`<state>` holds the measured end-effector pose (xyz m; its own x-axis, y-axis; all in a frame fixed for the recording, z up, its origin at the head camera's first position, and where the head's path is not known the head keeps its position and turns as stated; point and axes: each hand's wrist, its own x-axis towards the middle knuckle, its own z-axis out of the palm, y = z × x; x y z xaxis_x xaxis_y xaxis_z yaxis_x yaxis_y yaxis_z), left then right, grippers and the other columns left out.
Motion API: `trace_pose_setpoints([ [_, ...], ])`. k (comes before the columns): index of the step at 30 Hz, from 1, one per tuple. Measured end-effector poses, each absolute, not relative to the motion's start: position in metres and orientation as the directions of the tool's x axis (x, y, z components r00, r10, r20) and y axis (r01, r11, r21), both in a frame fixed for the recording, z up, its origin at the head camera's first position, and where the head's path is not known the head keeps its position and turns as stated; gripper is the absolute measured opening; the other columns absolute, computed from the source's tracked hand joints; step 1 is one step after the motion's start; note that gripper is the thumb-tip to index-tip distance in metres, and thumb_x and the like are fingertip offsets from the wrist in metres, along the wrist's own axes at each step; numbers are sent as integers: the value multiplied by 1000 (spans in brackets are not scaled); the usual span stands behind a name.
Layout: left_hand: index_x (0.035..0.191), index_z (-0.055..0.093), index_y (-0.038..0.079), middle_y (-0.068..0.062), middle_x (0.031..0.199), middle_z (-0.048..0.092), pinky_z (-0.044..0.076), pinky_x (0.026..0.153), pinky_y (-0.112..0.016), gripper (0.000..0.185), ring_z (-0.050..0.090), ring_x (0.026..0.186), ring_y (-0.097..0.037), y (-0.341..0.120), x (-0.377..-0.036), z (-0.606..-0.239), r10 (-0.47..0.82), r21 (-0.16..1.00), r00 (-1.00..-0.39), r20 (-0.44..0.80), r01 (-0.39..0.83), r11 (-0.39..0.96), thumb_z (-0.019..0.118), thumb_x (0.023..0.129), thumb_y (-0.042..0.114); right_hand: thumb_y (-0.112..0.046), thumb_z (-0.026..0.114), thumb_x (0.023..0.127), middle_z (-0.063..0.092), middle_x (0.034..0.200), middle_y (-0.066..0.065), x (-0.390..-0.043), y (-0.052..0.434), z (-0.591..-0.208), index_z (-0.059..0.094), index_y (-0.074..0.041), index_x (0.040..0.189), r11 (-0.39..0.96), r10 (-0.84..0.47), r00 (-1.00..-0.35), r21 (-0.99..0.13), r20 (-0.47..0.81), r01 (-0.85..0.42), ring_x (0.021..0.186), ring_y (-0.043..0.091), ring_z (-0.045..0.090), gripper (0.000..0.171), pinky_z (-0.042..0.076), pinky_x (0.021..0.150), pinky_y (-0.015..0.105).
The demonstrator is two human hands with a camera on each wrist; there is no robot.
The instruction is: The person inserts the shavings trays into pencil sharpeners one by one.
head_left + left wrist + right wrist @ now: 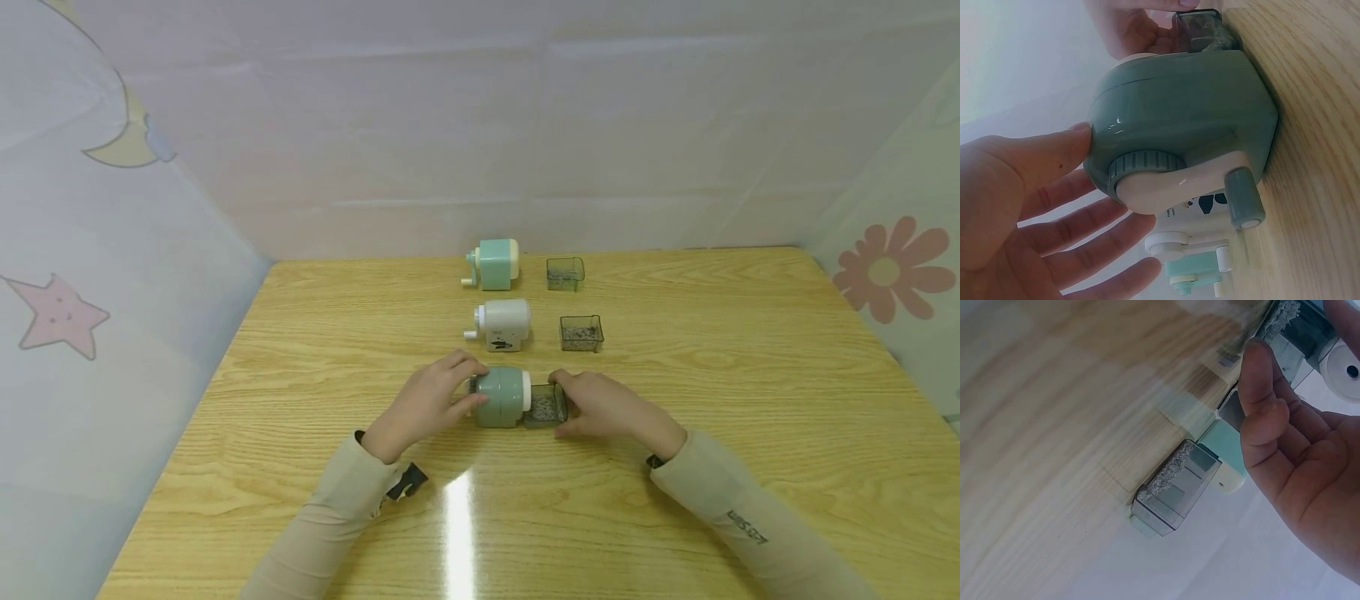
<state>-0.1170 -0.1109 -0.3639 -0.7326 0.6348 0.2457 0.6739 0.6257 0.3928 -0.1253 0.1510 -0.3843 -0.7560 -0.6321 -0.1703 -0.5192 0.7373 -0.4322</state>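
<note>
A dark green crank pencil sharpener (501,398) stands on the table, its cream crank arm (1175,184) facing left. My left hand (430,402) holds its body from the crank side, thumb on the near side and fingers on the far side. At its right end is a clear smoky shavings drawer (544,406), in line with the body and overlapping its edge in the head view. My right hand (609,407) grips the drawer's outer end between thumb and fingers. Grey shavings (1285,315) show inside the drawer.
Behind stand a white pencil sharpener (506,323) and a mint one (495,264), both with cranks to the left. To the right of each sits a clear drawer with shavings, the nearer drawer (581,335) and the farther drawer (564,273). A fabric wall (525,150) borders the wooden table (300,333).
</note>
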Motion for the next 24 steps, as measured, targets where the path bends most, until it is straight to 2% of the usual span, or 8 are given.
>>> trace_pose_setpoints([
  [7, 109, 60, 2, -7, 104, 59, 51, 71, -28, 31, 60, 87, -18, -111, -118, -366, 634, 398, -730, 255, 677, 619, 66, 85, 21, -29, 77, 72, 46, 63, -3, -127, 147, -386, 42, 8, 126, 765, -601, -772, -427, -205, -482, 55, 10, 41, 74, 37, 51, 26],
  [24, 109, 60, 2, -7, 103, 59, 51, 70, -28, 32, 60, 86, -18, -111, -118, -366, 636, 403, -724, 267, 683, 609, 66, 84, 21, -28, 77, 72, 49, 66, -3, -127, 140, -384, 44, 8, 124, 765, -599, -777, -425, -193, -484, 57, 10, 44, 71, 39, 52, 27],
])
